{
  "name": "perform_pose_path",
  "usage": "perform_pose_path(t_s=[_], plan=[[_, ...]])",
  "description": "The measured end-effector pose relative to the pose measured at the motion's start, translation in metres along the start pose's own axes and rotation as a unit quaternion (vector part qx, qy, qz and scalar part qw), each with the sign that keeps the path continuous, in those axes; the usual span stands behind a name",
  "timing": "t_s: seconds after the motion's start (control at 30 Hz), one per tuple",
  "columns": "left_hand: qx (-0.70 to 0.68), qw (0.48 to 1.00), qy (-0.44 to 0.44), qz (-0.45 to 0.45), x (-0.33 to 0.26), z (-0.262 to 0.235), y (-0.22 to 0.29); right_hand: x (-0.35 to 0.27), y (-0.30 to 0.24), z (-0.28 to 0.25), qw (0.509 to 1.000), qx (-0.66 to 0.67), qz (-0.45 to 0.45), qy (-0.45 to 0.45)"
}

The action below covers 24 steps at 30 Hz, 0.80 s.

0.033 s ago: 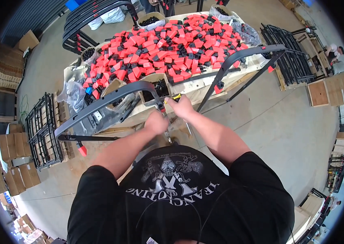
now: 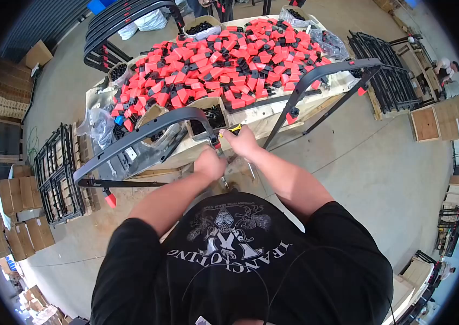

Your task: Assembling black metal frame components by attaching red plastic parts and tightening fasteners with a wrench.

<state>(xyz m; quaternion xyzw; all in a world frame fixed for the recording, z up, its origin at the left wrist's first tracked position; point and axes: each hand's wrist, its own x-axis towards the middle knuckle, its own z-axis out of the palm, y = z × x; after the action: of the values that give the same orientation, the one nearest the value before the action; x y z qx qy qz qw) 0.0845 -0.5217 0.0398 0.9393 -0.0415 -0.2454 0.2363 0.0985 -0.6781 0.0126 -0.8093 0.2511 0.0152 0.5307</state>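
My left hand (image 2: 210, 163) is closed just below the red fitting (image 2: 217, 145) at the near end of a black tubular frame (image 2: 148, 125). A silver metal piece (image 2: 224, 182) shows beneath that fist; what the fingers grip is mostly hidden. Close beside it, at the same frame end, my right hand (image 2: 242, 143) is wrapped round a yellow-and-black handled tool (image 2: 235, 129). A thin metal rod (image 2: 251, 171) hangs under the right wrist. Behind both hands stands an open carton (image 2: 207, 116) of small black parts.
A big heap of red and black plastic caps (image 2: 213, 65) covers the worktable (image 2: 264, 112). Another black frame (image 2: 321, 70) leans over its right side. A wrench (image 2: 111, 168) and plastic bags lie at the left. Stacked frames (image 2: 58, 173) and cartons (image 2: 20, 195) stand farther left.
My left arm has shifted very slightly. Both hands stay at the frame end. A person in the far right background has moved a little.
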Motion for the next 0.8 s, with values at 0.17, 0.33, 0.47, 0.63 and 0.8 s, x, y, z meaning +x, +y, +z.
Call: perform_pose_path(t_s=[0.17,0.33,0.47,0.63,0.8], plan=[[0.015,0.998,0.036,-0.041,0.0,-0.001,0.005,-0.009,-0.017,-0.014,0.999,-0.006,0.019,-0.035],[-0.055,0.988,-0.144,-0.001,0.018,-0.026,0.004,-0.001,-0.005,-0.012,0.999,-0.003,0.003,-0.051],[-0.009,1.0,0.001,-0.026,-0.002,0.003,0.002,-0.009,0.007,-0.008,0.997,0.05,-0.036,-0.056],[-0.001,0.999,-0.026,-0.046,-0.001,0.004,0.013,0.002,0.095,-0.007,0.986,0.026,-0.029,-0.164],[0.017,0.999,-0.01,-0.045,0.0,0.01,0.008,-0.03,0.077,-0.01,0.992,0.046,0.038,-0.115]])
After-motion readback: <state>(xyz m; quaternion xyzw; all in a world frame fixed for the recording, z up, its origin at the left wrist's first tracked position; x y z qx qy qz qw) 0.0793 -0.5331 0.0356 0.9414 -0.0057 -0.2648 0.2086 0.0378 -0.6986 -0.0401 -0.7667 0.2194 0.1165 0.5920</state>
